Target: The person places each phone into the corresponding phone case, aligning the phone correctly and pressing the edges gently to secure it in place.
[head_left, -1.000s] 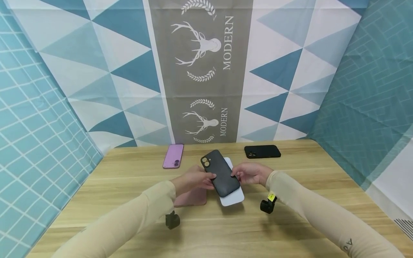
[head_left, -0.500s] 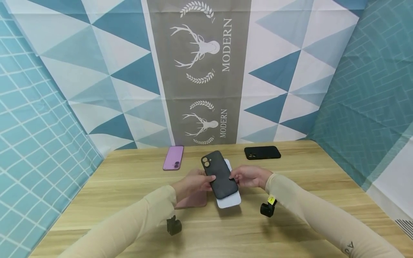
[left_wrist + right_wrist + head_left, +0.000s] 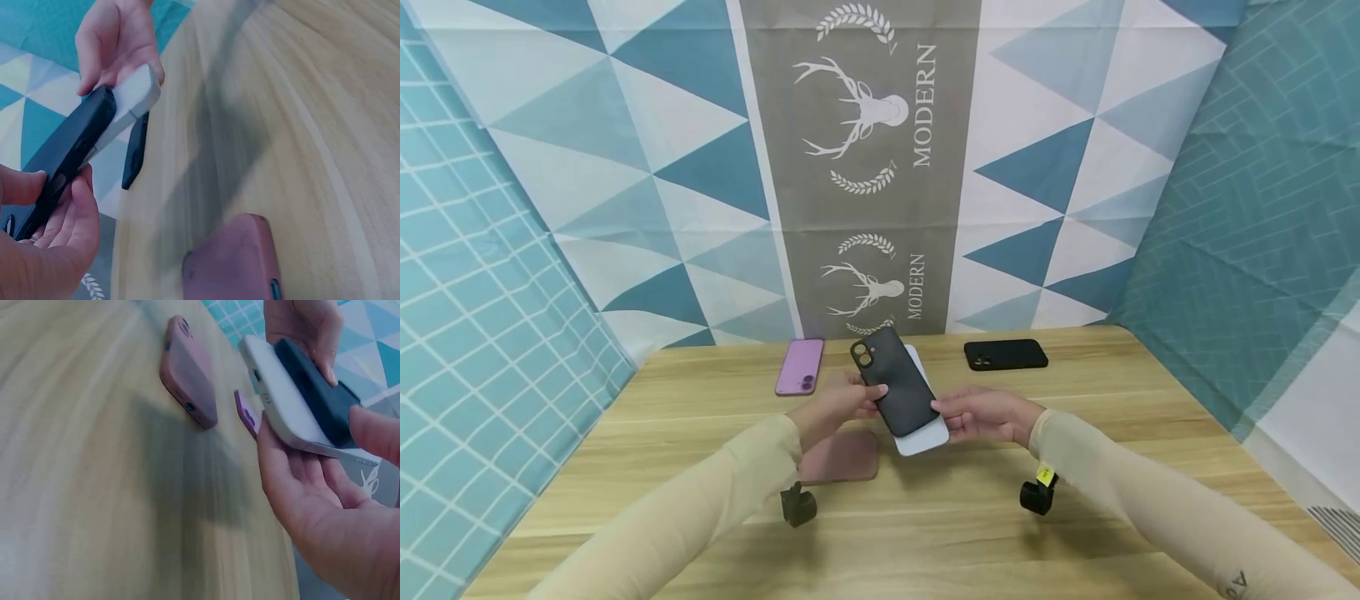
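Observation:
A black phone case (image 3: pixel 897 385) with camera cutouts lies over a white phone (image 3: pixel 925 438), both lifted above the table and tilted. The phone sticks out past the case's near end and right side. My left hand (image 3: pixel 841 406) grips the case, thumb on its back and fingers underneath, as the left wrist view shows. My right hand (image 3: pixel 987 414) supports the white phone (image 3: pixel 284 400) from below with its fingers, its thumb at the case's near corner. In the right wrist view the case (image 3: pixel 315 394) sits against the phone, offset along it.
A pink phone case (image 3: pixel 842 457) lies on the wooden table (image 3: pixel 925 542) below my left hand. Farther back are a purple phone (image 3: pixel 800 367) on the left and another black phone case (image 3: pixel 1006 354) on the right. A patterned cloth (image 3: pixel 700 167) hangs behind the table.
Both hands have raised the black case and white phone a little, away from me and leftward. The right thumb has slid to the case's corner, and more of the pink case shows.

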The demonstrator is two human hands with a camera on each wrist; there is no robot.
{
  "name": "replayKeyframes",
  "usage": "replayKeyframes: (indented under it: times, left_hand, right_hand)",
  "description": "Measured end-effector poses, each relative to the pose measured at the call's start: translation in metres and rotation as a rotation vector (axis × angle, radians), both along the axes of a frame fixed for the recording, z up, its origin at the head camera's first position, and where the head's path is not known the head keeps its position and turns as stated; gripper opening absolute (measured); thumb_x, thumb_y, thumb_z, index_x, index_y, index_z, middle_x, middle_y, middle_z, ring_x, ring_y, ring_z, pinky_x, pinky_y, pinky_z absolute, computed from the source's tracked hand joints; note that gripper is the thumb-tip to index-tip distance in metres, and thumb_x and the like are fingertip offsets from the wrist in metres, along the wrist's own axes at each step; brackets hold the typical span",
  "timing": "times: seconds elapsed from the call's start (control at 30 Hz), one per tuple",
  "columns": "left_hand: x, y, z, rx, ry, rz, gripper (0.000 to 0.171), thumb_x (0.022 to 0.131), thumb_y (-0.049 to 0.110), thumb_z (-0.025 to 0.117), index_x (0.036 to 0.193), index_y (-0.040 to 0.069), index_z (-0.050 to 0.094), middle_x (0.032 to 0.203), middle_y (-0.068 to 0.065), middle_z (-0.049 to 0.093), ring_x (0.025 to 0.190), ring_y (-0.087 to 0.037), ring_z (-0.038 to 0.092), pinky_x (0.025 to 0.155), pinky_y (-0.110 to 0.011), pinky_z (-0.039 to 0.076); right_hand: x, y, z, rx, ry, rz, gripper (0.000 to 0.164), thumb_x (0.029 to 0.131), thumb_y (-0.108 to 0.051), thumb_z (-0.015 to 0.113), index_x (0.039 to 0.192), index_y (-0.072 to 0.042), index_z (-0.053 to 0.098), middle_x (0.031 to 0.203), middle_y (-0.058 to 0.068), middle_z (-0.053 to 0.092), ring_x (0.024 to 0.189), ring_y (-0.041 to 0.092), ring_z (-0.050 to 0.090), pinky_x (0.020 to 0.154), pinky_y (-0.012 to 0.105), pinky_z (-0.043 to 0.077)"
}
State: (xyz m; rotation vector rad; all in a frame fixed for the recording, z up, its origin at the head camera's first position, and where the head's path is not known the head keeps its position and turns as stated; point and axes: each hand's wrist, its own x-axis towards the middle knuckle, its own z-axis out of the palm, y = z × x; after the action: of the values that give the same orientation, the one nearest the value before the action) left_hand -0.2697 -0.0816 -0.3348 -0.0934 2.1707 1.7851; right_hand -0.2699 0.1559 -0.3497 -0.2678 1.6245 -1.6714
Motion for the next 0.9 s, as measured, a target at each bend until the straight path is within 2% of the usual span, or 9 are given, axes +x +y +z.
replayKeyframes:
  times: [0.07, 0.17, 0.33, 0.5, 0.67, 0.77, 0.9]
  left_hand:
    - [0.0, -0.002, -0.002, 0.0, 0.006, -0.005, 0.026, 0.091, 0.006, 0.062, 0.108, -0.013, 0.058, 0.082, -0.007, 0.066, 0.066, -0.008, 0.061, 0.084, -0.033, 0.061]
    - [0.001, -0.004, -0.006, -0.025, 0.022, -0.034, 0.026, 0.09, 0.006, 0.062, 0.107, -0.013, 0.06, 0.087, -0.013, 0.069, 0.069, -0.009, 0.062, 0.084, -0.032, 0.061]
    - [0.006, -0.006, -0.014, -0.072, 0.058, -0.061, 0.027, 0.087, 0.005, 0.066, 0.108, -0.012, 0.062, 0.1, -0.023, 0.071, 0.074, -0.012, 0.067, 0.083, -0.03, 0.06]
    - [0.013, -0.006, -0.018, -0.134, 0.096, -0.055, 0.026, 0.081, 0.008, 0.074, 0.1, -0.006, 0.064, 0.081, -0.01, 0.071, 0.07, -0.01, 0.065, 0.076, -0.023, 0.057]
    - [0.015, -0.006, -0.019, -0.127, 0.105, -0.049, 0.023, 0.08, 0.008, 0.075, 0.095, -0.003, 0.061, 0.069, 0.001, 0.057, 0.067, -0.007, 0.059, 0.07, -0.02, 0.056]
    - [0.014, -0.006, -0.019, -0.103, 0.1, -0.045, 0.023, 0.082, 0.008, 0.074, 0.097, -0.003, 0.061, 0.072, 0.0, 0.061, 0.067, -0.006, 0.06, 0.071, -0.02, 0.056]
    - [0.013, -0.007, -0.018, -0.068, 0.077, -0.053, 0.028, 0.087, 0.012, 0.069, 0.107, -0.006, 0.061, 0.09, -0.012, 0.072, 0.071, -0.007, 0.066, 0.077, -0.022, 0.058]
  right_hand:
    - [0.003, 0.0, -0.001, -0.006, 0.016, 0.012, 0.025, 0.101, -0.015, 0.046, 0.119, -0.001, 0.056, 0.095, 0.0, 0.072, 0.092, 0.011, 0.069, 0.095, 0.041, 0.056]
    - [0.007, -0.001, -0.002, 0.004, 0.026, 0.004, 0.028, 0.1, -0.016, 0.048, 0.121, 0.001, 0.055, 0.094, 0.0, 0.072, 0.091, 0.011, 0.069, 0.098, 0.044, 0.055]
    - [0.012, -0.007, -0.006, 0.039, 0.061, -0.024, 0.037, 0.099, -0.016, 0.05, 0.126, 0.009, 0.053, 0.091, 0.0, 0.071, 0.087, 0.011, 0.068, 0.09, 0.037, 0.058]
    - [0.015, -0.014, -0.01, 0.068, 0.079, -0.053, 0.044, 0.099, -0.015, 0.05, 0.131, 0.014, 0.048, 0.097, 0.003, 0.071, 0.088, 0.011, 0.068, 0.084, 0.032, 0.059]
    - [0.017, -0.018, -0.008, 0.102, 0.087, -0.066, 0.048, 0.099, -0.015, 0.051, 0.135, 0.014, 0.043, 0.1, 0.005, 0.07, 0.086, 0.009, 0.068, 0.086, 0.031, 0.058]
    - [0.016, -0.019, -0.007, 0.096, 0.084, -0.082, 0.047, 0.099, -0.015, 0.051, 0.135, 0.015, 0.044, 0.095, 0.002, 0.07, 0.083, 0.008, 0.067, 0.084, 0.029, 0.058]
    - [0.015, -0.019, -0.007, 0.067, 0.077, -0.096, 0.045, 0.099, -0.014, 0.05, 0.133, 0.015, 0.045, 0.088, 0.0, 0.071, 0.081, 0.007, 0.068, 0.078, 0.025, 0.058]
